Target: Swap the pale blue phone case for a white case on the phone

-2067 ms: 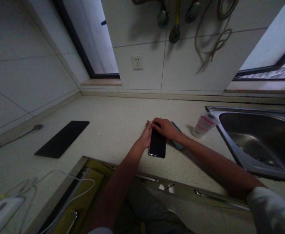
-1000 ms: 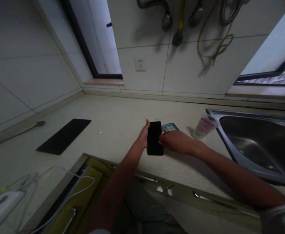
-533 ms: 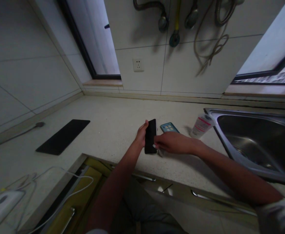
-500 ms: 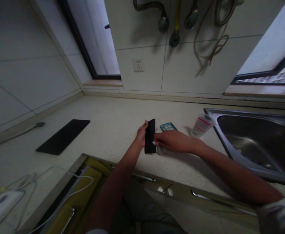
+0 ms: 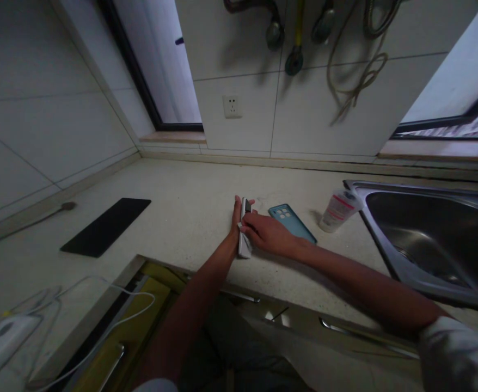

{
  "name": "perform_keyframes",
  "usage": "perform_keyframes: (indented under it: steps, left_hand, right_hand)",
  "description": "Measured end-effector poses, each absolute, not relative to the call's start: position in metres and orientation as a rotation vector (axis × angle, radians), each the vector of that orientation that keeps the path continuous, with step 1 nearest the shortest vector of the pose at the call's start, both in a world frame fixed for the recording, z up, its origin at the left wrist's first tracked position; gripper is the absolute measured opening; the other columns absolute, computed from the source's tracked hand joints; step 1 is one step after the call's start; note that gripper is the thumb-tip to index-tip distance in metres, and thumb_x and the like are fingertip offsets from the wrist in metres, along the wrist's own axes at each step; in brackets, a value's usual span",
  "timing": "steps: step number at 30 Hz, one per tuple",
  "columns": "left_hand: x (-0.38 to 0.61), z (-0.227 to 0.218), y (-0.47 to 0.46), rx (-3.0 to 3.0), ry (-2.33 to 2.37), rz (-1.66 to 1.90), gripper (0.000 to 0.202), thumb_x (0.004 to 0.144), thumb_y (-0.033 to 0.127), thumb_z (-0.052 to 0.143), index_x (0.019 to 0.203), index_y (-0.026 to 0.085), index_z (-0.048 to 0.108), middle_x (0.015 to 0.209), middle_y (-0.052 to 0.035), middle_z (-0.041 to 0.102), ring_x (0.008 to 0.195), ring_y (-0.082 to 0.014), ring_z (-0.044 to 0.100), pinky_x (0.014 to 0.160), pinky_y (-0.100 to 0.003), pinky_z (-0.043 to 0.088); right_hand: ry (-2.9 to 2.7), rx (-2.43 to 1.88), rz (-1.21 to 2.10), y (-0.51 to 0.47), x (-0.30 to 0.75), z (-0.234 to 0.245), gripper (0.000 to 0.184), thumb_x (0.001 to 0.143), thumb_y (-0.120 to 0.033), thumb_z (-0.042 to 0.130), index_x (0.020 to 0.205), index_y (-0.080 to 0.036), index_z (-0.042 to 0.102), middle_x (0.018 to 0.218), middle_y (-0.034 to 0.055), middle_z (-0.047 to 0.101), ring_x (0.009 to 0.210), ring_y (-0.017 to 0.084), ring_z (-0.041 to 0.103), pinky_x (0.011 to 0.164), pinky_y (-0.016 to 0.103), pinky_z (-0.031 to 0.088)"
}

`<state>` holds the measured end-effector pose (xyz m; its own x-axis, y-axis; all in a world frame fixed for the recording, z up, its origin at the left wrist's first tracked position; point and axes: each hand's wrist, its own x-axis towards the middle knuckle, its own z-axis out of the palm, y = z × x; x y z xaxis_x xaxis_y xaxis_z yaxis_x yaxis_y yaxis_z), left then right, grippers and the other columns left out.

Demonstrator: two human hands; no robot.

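A phone (image 5: 244, 235) stands on its long edge on the speckled counter (image 5: 190, 207), its light back and side turned toward me. My left hand (image 5: 236, 218) presses flat against its left side, fingers extended along it. My right hand (image 5: 265, 232) grips it from the right, fingers curled over the top edge. A teal phone case (image 5: 292, 222) with camera cut-outs lies flat just right of my right hand.
A black rectangular mat (image 5: 105, 226) lies at the left. A white tube with a red label (image 5: 337, 210) lies beside the steel sink (image 5: 430, 239). A white device with cables (image 5: 2, 343) sits at bottom left. A wall socket (image 5: 231, 106) and hanging hoses are behind.
The phone lay screen-up on the counter; both hands have tilted it up onto its edge, so its dark screen no longer shows. The teal case is now uncovered.
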<state>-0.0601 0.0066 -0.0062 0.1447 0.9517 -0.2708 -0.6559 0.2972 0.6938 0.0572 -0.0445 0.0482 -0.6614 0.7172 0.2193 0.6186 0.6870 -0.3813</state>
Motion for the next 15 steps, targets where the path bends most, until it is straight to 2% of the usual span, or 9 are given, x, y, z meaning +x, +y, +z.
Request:
perform_keyframes:
  steps: [3, 8, 15]
  left_hand:
    - [-0.063, -0.005, 0.005, 0.506, 0.737, 1.189, 0.074, 0.079, 0.079, 0.053, 0.113, 0.014, 0.062, 0.061, -0.0004, 0.058, 0.057, -0.0168, 0.062, 0.057, -0.028, 0.048]
    - [-0.066, -0.005, 0.009, 0.496, 0.721, 1.186, 0.053, 0.082, 0.053, 0.060, 0.113, 0.011, 0.067, 0.073, -0.0067, 0.069, 0.076, -0.0230, 0.070, 0.073, -0.033, 0.053]
    - [-0.066, -0.006, 0.016, 0.459, 0.612, 1.192, 0.049, 0.081, 0.042, 0.054, 0.119, 0.015, 0.066, 0.088, -0.0097, 0.075, 0.082, -0.0257, 0.072, 0.075, -0.035, 0.054]
  right_hand:
    - [-2.540, -1.095, 0.339, -0.032, 0.059, 0.041, 0.021, 0.101, -0.028, 0.041, 0.098, -0.017, 0.058, 0.097, 0.0098, 0.068, 0.080, 0.019, 0.058, 0.068, 0.028, 0.035]
    - [-2.506, -1.178, 0.286, -0.014, 0.066, 0.036, 0.018, 0.100, -0.025, 0.043, 0.100, -0.016, 0.060, 0.098, 0.0101, 0.069, 0.082, 0.019, 0.058, 0.072, 0.028, 0.037]
    - [-2.431, -1.299, 0.154, 0.005, 0.076, 0.037, 0.026, 0.102, -0.027, 0.040, 0.107, -0.017, 0.063, 0.103, 0.0109, 0.067, 0.089, 0.021, 0.060, 0.076, 0.029, 0.039]
